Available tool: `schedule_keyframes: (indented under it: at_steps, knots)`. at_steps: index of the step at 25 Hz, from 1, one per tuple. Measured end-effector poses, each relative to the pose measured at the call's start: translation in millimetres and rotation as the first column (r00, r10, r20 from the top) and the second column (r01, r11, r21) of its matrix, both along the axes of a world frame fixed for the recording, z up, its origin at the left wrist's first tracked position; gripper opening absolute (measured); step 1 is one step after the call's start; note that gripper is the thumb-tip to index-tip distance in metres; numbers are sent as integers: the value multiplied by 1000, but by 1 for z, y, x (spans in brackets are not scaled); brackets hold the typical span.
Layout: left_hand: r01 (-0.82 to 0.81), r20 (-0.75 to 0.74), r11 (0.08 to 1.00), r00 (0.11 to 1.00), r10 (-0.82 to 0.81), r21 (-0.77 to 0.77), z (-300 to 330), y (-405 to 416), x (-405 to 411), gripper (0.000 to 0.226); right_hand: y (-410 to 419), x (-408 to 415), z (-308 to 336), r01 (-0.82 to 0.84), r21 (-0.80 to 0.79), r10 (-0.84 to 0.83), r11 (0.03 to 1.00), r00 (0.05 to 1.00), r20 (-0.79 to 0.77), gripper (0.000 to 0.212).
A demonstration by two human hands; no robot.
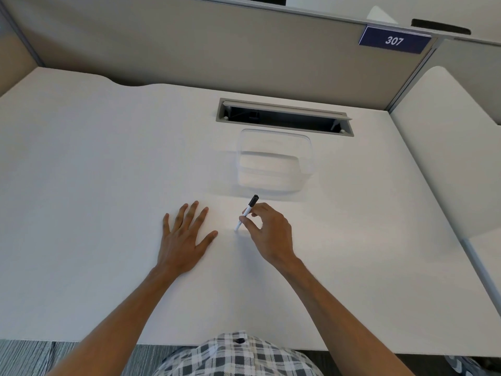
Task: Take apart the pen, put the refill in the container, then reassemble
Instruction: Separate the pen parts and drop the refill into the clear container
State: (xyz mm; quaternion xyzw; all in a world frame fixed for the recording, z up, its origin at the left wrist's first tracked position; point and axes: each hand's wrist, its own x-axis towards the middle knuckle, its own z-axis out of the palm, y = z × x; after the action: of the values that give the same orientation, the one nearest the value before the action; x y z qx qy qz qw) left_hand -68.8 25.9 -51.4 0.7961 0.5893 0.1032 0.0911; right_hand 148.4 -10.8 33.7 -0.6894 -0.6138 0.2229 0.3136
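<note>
Right hand (271, 229) fingers pinch pen (247, 212), whole, tip on tabletop (95, 172). Left hand (182, 237) flat, fingers spread, holds nothing. Container (275, 161) just beyond fingers, no refill visible inside. Task barely begun: disassembly, refill drop, reassembly all left.

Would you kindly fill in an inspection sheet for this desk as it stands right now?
Surface: white desk, with an open cable hatch at the back.
Job's things: pen, whole, tip on the desk; clear container beyond it, nothing seen inside.
Clutter: nothing seen.
Hands: left hand flat on the desk, fingers spread; right hand pinches the pen.
Cables: nothing seen.
Surroundings: grey partition bearing a sign reading 307.
</note>
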Motion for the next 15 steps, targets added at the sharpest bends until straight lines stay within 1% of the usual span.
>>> schedule_keyframes:
  at_steps: [2, 4, 8, 12, 15]
  knots:
    - [-2, 1, 1000, 1000, 2, 2, 0, 0, 0, 71, 2, 0, 0, -34, 20, 32, 999, 998, 62, 14]
    - [-3, 3, 1000, 1000, 3, 3, -1, 0, 1, 71, 4, 2, 4, -28, 41, 24, 999, 995, 93, 15]
    - [-3, 8, 1000, 1000, 2, 4, -1, 0, 0, 71, 5, 1, 9, -30, 82, 21, 996, 993, 119, 14]
    - [-4, 11, 1000, 1000, 4, 4, 0, 0, 1, 73, 5, 0, 3, -58, 41, 52, 997, 987, 152, 15]
    - [-9, 17, 1000, 1000, 9, 4, 1, 0, 0, 73, 5, 0, 3, -34, 88, 21, 996, 990, 143, 12]
